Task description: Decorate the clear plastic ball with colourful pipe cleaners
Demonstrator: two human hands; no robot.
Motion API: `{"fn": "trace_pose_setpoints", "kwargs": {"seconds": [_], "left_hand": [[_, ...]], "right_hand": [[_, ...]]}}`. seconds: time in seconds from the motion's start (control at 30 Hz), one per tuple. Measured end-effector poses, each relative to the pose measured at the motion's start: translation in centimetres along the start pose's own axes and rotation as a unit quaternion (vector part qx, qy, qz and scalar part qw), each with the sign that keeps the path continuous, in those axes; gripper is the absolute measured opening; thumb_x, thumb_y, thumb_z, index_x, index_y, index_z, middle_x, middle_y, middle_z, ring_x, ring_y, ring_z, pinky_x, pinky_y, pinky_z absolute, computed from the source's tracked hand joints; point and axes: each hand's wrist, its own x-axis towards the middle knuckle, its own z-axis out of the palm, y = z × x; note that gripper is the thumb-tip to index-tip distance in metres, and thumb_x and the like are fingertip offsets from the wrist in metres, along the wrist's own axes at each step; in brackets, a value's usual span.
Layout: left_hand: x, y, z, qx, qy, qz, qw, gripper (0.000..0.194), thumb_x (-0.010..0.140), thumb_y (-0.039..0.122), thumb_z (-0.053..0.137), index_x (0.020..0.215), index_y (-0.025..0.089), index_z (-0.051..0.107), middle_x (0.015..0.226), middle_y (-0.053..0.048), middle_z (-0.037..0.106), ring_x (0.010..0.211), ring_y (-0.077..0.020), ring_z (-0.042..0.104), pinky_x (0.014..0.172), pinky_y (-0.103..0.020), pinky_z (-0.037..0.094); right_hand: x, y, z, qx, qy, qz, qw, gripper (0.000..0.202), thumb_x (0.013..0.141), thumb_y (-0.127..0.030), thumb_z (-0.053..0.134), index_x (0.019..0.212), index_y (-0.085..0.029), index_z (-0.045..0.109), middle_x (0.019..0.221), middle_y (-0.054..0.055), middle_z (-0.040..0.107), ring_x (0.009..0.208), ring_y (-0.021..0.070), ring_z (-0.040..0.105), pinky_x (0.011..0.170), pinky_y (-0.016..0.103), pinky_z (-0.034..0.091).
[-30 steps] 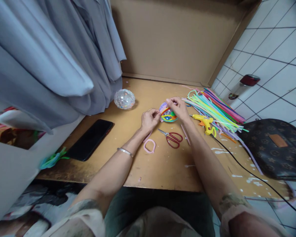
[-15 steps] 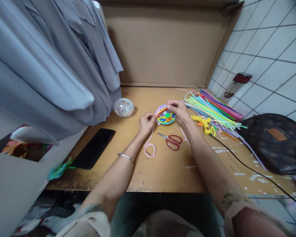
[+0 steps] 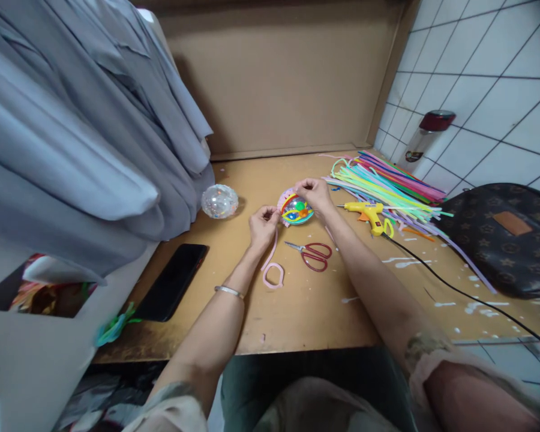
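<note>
A clear ball [image 3: 300,210] trimmed with colourful pipe cleaners sits between my hands on the table. Red, yellow, blue, green and orange shapes cover its front, and fuzzy pink runs along its left rim. My left hand [image 3: 263,225] is closed in a pinch at that rim, and a pink pipe cleaner [image 3: 270,251] hangs down from it. The fingers of my right hand [image 3: 315,193] are pinched on the ball's top edge; their tips partly cover it. Just below lie red-handled scissors [image 3: 314,255] and a looped pink pipe cleaner [image 3: 273,276].
Another clear ball [image 3: 220,201] stands to the left, beyond a black phone [image 3: 173,282]. At right are a yellow glue gun [image 3: 369,215] with its cord, a pile of pipe cleaners [image 3: 387,186], a lidded bottle [image 3: 425,141] and a dark bag [image 3: 486,240]. Grey cloth [image 3: 94,132] hangs at left.
The view has shifted slightly. My right forearm lies further left over the table, now covering most of a short pink piece. Both hands keep their pinch at the ball.
</note>
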Motion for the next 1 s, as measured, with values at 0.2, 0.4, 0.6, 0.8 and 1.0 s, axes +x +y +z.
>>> {"fn": "trace_pose_setpoints", "kwargs": {"seconds": [0.2,0.4,0.6,0.8,1.0], "left_hand": [[0.3,-0.4,0.2,0.000,0.009,0.008,1.000,0.018,0.073,0.032,0.070,0.072,0.015,0.063,0.058,-0.001,0.067,0.053,-0.0137,0.062,0.059,-0.025,0.048],[0.5,-0.4,0.1,-0.003,0.015,0.005,1.000,0.014,0.074,0.028,0.068,0.071,0.016,0.061,0.057,0.000,0.066,0.052,-0.0140,0.063,0.059,-0.025,0.049],[0.7,-0.6,-0.1,-0.010,0.013,0.001,1.000,0.015,0.073,0.030,0.068,0.071,0.016,0.060,0.055,0.000,0.066,0.051,-0.0148,0.064,0.058,-0.026,0.050],[1.0,-0.4,-0.6,-0.012,0.024,-0.013,1.000,0.018,0.071,0.032,0.070,0.069,0.016,0.061,0.055,0.001,0.066,0.051,-0.0136,0.063,0.057,-0.025,0.050],[1.1,-0.3,-0.7,-0.014,0.035,-0.016,0.999,0.022,0.069,0.035,0.072,0.067,0.017,0.061,0.055,0.001,0.065,0.050,-0.0126,0.061,0.056,-0.024,0.050]], "right_hand": [[0.2,-0.1,0.0,0.023,-0.001,0.027,0.999,0.009,0.059,-0.012,0.061,0.053,-0.018,0.062,0.057,-0.003,0.063,0.060,0.0123,0.056,0.067,0.028,0.048],[0.5,0.2,0.4,0.033,-0.003,0.038,0.999,0.013,0.065,-0.019,0.067,0.054,-0.019,0.061,0.055,-0.004,0.059,0.059,0.0122,0.053,0.064,0.027,0.044],[1.1,0.6,0.4,0.091,-0.009,0.084,0.992,0.031,0.075,-0.045,0.068,0.058,-0.020,0.061,0.061,-0.001,0.060,0.068,0.0157,0.058,0.073,0.030,0.047],[1.7,0.2,-1.2,0.287,-0.014,0.092,0.953,0.009,0.072,-0.023,0.058,0.076,-0.021,0.066,0.083,0.001,0.070,0.092,0.0158,0.064,0.103,0.034,0.045],[1.1,0.8,-1.7,0.226,-0.043,0.074,0.970,0.033,0.047,-0.005,0.059,0.075,-0.022,0.063,0.083,-0.002,0.067,0.094,0.0161,0.063,0.101,0.035,0.046]]}}
